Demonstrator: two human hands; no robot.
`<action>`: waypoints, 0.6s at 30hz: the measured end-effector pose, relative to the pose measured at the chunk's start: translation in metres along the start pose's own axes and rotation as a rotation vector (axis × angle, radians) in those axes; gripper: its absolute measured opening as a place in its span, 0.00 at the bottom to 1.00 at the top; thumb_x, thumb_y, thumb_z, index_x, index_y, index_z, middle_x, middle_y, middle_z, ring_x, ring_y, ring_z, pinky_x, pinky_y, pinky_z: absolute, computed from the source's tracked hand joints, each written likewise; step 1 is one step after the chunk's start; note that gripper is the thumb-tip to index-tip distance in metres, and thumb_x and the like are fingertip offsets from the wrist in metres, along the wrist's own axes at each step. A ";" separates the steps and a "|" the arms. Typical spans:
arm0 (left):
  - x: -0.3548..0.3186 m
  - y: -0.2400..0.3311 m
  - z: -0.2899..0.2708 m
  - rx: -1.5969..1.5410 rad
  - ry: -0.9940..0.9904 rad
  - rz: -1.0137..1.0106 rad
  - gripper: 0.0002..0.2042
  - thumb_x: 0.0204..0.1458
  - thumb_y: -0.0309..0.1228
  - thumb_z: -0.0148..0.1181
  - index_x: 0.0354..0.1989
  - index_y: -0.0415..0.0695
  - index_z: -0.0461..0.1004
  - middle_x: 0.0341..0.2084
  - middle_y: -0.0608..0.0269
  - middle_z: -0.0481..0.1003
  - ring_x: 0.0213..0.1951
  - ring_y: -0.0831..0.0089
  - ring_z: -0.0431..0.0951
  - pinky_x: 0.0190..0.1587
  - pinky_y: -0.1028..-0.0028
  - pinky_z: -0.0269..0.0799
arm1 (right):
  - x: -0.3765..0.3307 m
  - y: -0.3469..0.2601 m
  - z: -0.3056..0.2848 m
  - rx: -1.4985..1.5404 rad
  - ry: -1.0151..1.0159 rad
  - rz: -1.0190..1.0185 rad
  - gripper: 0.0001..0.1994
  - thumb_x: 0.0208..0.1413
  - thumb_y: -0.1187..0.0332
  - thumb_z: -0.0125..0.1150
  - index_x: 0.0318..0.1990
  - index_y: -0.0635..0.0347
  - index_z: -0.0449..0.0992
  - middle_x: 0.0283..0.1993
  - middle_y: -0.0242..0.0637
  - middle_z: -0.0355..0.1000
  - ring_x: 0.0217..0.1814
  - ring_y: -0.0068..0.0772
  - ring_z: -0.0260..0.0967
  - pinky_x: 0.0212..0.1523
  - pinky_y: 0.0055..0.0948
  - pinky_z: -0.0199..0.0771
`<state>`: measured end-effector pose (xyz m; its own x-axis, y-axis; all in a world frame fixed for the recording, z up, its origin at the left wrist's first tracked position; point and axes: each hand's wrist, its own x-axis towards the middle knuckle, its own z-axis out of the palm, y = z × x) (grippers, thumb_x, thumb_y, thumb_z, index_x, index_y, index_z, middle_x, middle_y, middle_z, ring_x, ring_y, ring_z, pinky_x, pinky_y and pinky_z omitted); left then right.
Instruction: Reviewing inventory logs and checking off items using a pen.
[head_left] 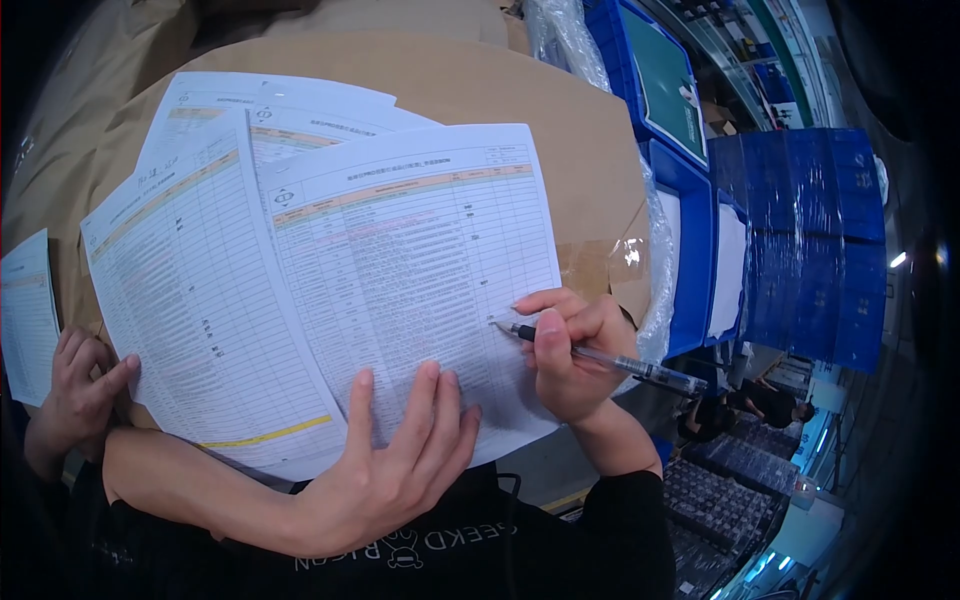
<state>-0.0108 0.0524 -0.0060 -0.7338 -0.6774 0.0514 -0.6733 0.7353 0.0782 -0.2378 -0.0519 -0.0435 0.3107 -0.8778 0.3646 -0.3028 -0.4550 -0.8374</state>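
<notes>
A printed table sheet (400, 250) lies on a brown cardboard surface (400, 65), overlapping a second printed sheet (190, 290) to its left. My left hand (400, 460) rests flat on the lower edge of the sheets, fingers spread. Held in my right hand (580, 365) is a clear-barrelled pen (645, 372), its dark tip at the right columns of the upper sheet. Small dark handwritten marks dot both sheets. More printed papers (330, 97) stick out from underneath at the back.
Another person's hand (80, 390) is by the left sheet's edge, near more papers (28, 310). Blue bins (690, 260) and clear plastic wrap (655, 270) line the right side. Beyond stand wrapped blue crates (800, 230), and people (765, 403) are farther off.
</notes>
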 end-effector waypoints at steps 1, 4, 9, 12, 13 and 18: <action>0.000 0.001 0.001 0.004 0.012 -0.005 0.23 0.58 0.41 0.51 0.60 0.45 0.75 0.57 0.43 0.74 0.65 0.45 0.70 0.48 0.41 0.79 | -0.001 -0.001 0.000 0.003 -0.003 0.000 0.13 0.58 0.80 0.64 0.27 0.62 0.65 0.27 0.47 0.77 0.34 0.38 0.83 0.31 0.28 0.80; -0.001 0.004 0.002 0.007 -0.006 -0.025 0.23 0.60 0.41 0.50 0.61 0.46 0.74 0.59 0.40 0.72 0.66 0.44 0.69 0.52 0.37 0.75 | -0.004 -0.005 0.005 0.029 0.009 0.078 0.10 0.61 0.79 0.61 0.32 0.63 0.65 0.31 0.48 0.77 0.29 0.32 0.79 0.31 0.27 0.78; -0.005 0.010 0.006 0.007 -0.003 -0.056 0.23 0.62 0.42 0.50 0.62 0.47 0.72 0.62 0.38 0.71 0.66 0.42 0.69 0.54 0.33 0.71 | 0.005 -0.005 0.010 0.152 0.089 0.073 0.10 0.71 0.68 0.52 0.39 0.62 0.59 0.32 0.47 0.75 0.20 0.18 0.65 0.31 0.23 0.76; -0.008 0.011 0.009 -0.012 0.032 -0.038 0.26 0.61 0.48 0.52 0.64 0.47 0.71 0.63 0.37 0.70 0.67 0.41 0.68 0.54 0.32 0.71 | 0.006 -0.006 0.009 0.114 0.070 0.050 0.10 0.72 0.68 0.51 0.39 0.61 0.60 0.32 0.47 0.75 0.20 0.18 0.65 0.29 0.21 0.73; -0.009 0.012 0.010 -0.010 0.030 -0.043 0.26 0.61 0.48 0.52 0.64 0.47 0.71 0.63 0.37 0.70 0.67 0.41 0.68 0.54 0.32 0.71 | 0.005 -0.007 0.009 0.101 0.068 0.057 0.10 0.72 0.68 0.50 0.39 0.61 0.60 0.32 0.47 0.75 0.20 0.18 0.65 0.29 0.20 0.73; -0.009 0.009 0.008 0.000 0.068 -0.045 0.25 0.59 0.46 0.52 0.60 0.44 0.74 0.60 0.42 0.74 0.64 0.43 0.71 0.53 0.40 0.75 | 0.004 -0.007 0.007 0.095 0.056 0.058 0.10 0.73 0.68 0.49 0.39 0.61 0.60 0.33 0.48 0.76 0.20 0.17 0.64 0.26 0.16 0.69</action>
<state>-0.0114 0.0652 -0.0139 -0.6948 -0.7099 0.1157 -0.7055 0.7039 0.0821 -0.2284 -0.0516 -0.0393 0.2439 -0.9102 0.3346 -0.2308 -0.3896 -0.8916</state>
